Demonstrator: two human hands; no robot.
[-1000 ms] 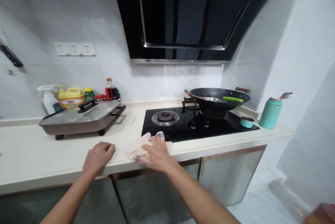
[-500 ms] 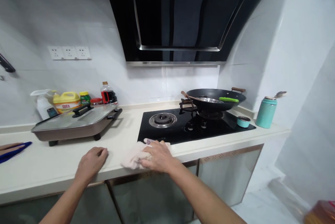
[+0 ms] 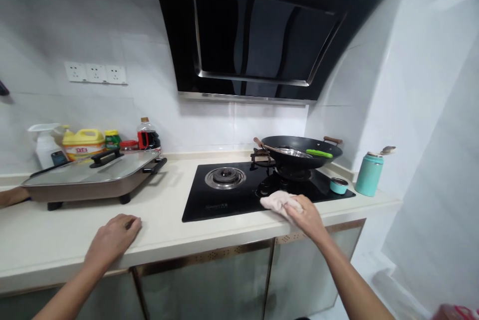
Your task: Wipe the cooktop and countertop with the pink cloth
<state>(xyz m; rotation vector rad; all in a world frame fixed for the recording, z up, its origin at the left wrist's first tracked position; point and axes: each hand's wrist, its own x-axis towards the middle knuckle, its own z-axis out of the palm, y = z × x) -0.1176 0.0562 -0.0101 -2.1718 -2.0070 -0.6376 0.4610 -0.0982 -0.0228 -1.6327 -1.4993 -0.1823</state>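
My right hand is closed on a crumpled pale cloth, which lies over the front edge of the black glass gas hob, close to the control knobs. Resting on the white countertop near its front edge, my left hand has its fingers loosely curled, and nothing shows in it. A black wok sits on the right burner, with a green-handled utensil and a metal piece inside. The left burner is bare.
An electric pan with a glass lid stands at left, with a spray bottle, a yellow jug and a dark sauce bottle behind. Another person's arm reaches in. A turquoise flask and small cup stand right.
My right hand has slid the cloth rightward along the hob's front edge. My left hand still rests on the counter. The other person's hand has moved behind the electric pan.
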